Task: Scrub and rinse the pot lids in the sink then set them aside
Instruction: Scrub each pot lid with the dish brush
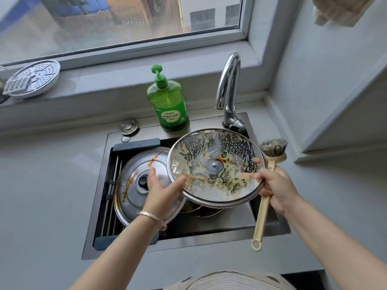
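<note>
One soapy lid mid-frame over the sink: right hand grips it and brush; left hand, fingers straight, touches its rim.

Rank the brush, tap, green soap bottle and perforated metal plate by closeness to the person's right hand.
1. The brush: gripped in the right hand.
2. The tap: behind the sink, right corner.
3. The green soap bottle: behind the sink, centre.
4. The perforated metal plate: far left, on the window ledge.
</note>
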Available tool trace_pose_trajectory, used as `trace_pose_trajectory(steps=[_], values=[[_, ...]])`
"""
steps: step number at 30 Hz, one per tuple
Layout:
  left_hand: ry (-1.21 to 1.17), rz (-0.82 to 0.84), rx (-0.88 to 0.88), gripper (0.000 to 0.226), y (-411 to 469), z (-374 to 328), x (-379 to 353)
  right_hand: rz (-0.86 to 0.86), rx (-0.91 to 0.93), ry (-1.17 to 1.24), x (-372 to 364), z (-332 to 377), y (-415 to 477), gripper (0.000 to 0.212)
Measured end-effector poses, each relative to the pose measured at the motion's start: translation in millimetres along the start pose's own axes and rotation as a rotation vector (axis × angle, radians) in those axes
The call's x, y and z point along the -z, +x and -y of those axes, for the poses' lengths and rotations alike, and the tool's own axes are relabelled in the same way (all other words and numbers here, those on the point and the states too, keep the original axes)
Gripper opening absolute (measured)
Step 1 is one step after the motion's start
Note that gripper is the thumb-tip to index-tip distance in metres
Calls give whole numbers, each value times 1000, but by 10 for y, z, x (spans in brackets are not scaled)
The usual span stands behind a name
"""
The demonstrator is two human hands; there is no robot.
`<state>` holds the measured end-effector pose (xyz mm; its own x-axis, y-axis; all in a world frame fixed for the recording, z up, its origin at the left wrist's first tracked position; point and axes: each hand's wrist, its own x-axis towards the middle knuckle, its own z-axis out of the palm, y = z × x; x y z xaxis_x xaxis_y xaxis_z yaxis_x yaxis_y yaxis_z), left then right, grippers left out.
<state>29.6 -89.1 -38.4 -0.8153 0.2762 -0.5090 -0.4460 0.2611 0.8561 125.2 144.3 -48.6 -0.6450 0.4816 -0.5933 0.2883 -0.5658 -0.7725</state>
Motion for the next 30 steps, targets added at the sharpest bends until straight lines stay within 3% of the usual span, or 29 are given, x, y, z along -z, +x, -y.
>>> trace_pose_trajectory(steps=[2, 3, 5, 8, 11, 15, 17, 20, 22, 25, 30], values=[[-413, 166, 244, 79, -30, -79, 14, 72, -5, -44, 17, 0, -35, 45], [-499, 262, 351, 68, -81, -117, 8, 108, -12, -94, 18, -3, -53, 44], [-554, 349, 444, 75, -141, -110, 14, 157, -43, -197, 34, -18, -47, 41], [-557, 405, 444, 86, -198, -42, -8, 101, 43, -630, 40, 11, -25, 28], [-456, 418, 353, 84, -288, 4, -27, -12, 300, -1302, 54, 51, -16, 52], [-380, 407, 249, 95, -394, 13, -8, 93, 445, -1573, -73, 23, -104, 47], [-312, 396, 198, 94, -412, 26, -28, 289, 532, -1532, -239, -107, -270, 43], [-203, 389, 142, 77, -405, 50, -47, 586, 635, -1263, -450, -232, -584, 41], [-215, 404, 150, 75, -420, 60, -32, 539, 598, -1185, -437, -160, -458, 38], [-203, 420, 146, 72, -441, 30, -48, 248, 476, -1160, -367, -15, -182, 34], [-192, 384, 143, 61, -437, 27, -47, 537, 562, -1195, -496, -258, -566, 39]])
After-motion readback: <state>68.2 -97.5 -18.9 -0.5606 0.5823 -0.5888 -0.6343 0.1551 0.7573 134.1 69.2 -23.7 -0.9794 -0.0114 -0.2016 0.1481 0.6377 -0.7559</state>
